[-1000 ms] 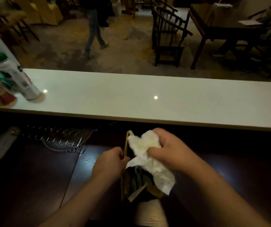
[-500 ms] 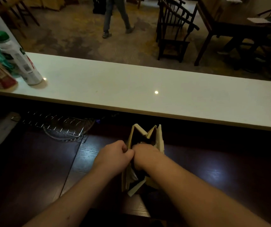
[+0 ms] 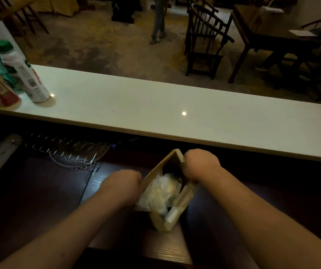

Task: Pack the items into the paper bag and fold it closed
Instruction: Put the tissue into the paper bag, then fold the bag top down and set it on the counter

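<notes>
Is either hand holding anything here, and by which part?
Both hold the paper bag at its open top: the left hand on the left rim, the right hand on the right rim. White napkins lie inside, unheld.

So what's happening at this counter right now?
A person is packing a brown paper bag on a dark wooden counter. The left hand has a grip on the bag's left edge, and the right hand holds the far right rim, keeping the mouth open. Crumpled white paper sits inside near the top. The bag is not folded closed yet. Bottles stand on the white ledge beyond.
</notes>
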